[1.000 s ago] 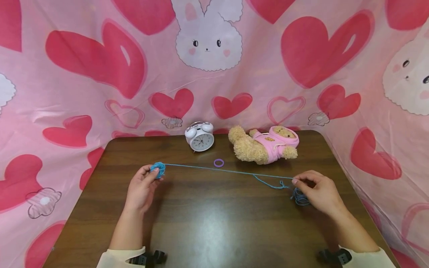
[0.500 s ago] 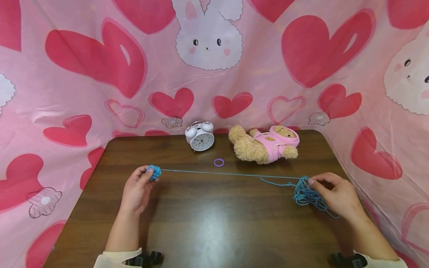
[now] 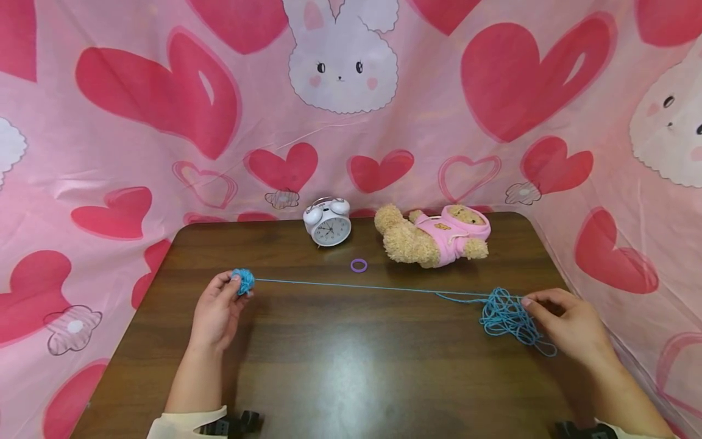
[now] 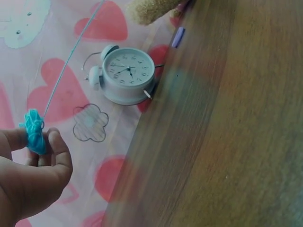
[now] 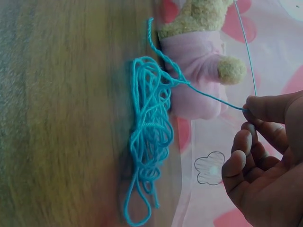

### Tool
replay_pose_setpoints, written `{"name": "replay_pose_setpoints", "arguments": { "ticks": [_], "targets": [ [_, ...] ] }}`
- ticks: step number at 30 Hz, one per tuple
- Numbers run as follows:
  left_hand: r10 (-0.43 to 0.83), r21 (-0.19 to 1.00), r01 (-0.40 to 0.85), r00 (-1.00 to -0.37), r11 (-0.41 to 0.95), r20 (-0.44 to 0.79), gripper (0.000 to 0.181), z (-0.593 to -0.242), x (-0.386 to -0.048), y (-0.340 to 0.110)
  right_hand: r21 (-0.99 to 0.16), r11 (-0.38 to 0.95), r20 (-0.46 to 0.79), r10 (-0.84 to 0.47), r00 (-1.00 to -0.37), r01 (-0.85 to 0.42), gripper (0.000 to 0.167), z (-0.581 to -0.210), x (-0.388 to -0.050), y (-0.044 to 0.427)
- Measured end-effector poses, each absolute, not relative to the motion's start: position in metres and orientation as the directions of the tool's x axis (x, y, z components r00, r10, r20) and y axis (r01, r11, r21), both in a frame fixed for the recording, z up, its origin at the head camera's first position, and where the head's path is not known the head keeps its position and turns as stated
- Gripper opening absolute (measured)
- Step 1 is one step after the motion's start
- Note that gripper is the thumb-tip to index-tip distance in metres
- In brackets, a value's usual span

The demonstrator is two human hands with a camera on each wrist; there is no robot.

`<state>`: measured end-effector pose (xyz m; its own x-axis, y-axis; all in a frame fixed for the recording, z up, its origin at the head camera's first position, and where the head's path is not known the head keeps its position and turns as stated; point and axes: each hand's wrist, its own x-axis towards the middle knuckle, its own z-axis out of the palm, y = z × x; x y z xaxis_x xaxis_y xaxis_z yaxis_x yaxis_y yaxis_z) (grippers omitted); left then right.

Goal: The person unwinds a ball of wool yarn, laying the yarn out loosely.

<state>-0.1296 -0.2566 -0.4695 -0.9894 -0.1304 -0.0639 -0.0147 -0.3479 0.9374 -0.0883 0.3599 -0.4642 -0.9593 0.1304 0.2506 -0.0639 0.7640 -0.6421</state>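
Between thumb and fingers, my left hand holds a small ball of blue yarn above the left part of the table. From that ball a single yarn strand runs taut across to the right. My right hand pinches the strand between thumb and index finger, its other fingers curled loosely in the right wrist view. A loose tangle of the same yarn lies on the table just left of the right hand, with a short end sticking out. A thread links the tangle to the pinching fingertips.
A white twin-bell alarm clock stands at the table's back. Right of it a teddy bear in a pink hoodie lies on its back. In front of them lies a purple ring. Pink heart-printed cloth hangs behind the brown table.
My right hand has moved right along the table, uncovering the yarn tangle. My left hand has shifted slightly left with the ball, so the stretch between the hands is longer.
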Motion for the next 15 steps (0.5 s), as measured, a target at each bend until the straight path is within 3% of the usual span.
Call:
{"name": "replay_pose_setpoints", "arguments": {
  "ticks": [15],
  "targets": [
    [-0.264,0.867,-0.022,-0.948,-0.497,-0.176,0.012,-0.4659,-0.1343,-0.2547,-0.636,0.769,0.251,0.129,-0.959,-0.063,0.011,-0.4731,-0.0842,0.3625]
  ]
}}
